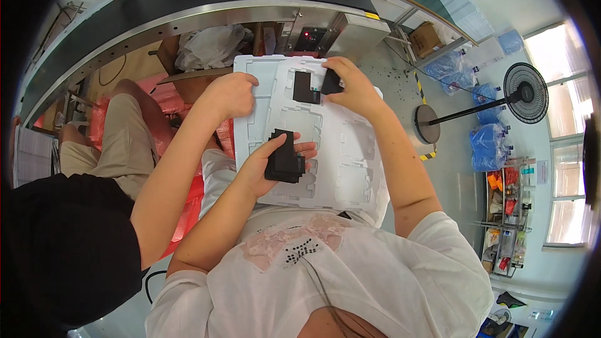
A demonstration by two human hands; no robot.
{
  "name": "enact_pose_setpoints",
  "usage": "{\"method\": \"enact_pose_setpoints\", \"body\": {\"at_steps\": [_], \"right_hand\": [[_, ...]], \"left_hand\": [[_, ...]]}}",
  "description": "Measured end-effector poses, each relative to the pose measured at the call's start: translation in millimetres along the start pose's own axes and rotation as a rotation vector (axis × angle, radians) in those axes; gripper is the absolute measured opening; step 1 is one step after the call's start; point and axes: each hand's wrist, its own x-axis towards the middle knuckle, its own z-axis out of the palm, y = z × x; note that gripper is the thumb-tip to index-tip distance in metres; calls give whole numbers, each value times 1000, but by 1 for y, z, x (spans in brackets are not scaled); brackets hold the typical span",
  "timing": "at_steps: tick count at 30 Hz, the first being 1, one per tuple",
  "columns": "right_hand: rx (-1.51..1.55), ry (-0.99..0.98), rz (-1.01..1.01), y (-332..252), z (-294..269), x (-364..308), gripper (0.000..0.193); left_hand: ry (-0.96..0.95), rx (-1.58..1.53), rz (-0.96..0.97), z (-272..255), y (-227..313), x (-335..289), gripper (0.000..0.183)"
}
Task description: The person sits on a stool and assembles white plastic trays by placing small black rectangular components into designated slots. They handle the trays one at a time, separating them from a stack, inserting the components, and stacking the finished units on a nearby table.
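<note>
Pinching a black plate [331, 81] in my right hand [354, 91], a black stack [283, 164] gripped in my left hand [251, 173]
Probably light, stiff — best held by edges.

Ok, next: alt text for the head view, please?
A person's left hand holds a stack of flat black pieces over a white moulded plastic tray, while the right hand grips another black piece near the tray's far edge. A co-worker's hand is at the tray's left side.
</note>
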Motion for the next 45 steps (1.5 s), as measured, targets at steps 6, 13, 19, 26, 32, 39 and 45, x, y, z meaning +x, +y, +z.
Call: {"method": "enact_pose_setpoints", "body": {"at_steps": [6, 13, 19, 26, 32, 39, 45], "right_hand": [[-80, -94, 221, 24, -20, -44, 59], [74, 157, 298, 17, 11, -81, 48], [195, 25, -109, -83, 25, -91, 65], [439, -181, -65, -96, 33, -72, 71], [388, -233, -43, -92, 26, -69, 73], [134, -109, 125, -65, 46, -54, 72], [27, 150, -125, -83, 51, -82, 67]], "left_hand": [[14, 4, -8, 2, 0, 2, 44], [-32, -153, -1, 4, 1, -5, 43], [58, -7, 9, -13, -3, 6, 38], [54, -81, 54, -5, 0, -11, 45], [75, -60, 64, -3, 0, -22, 42], [150, -10, 147, -8, 1, -35, 39], [217, 104, 132, 2, -4, -40, 35]]}}
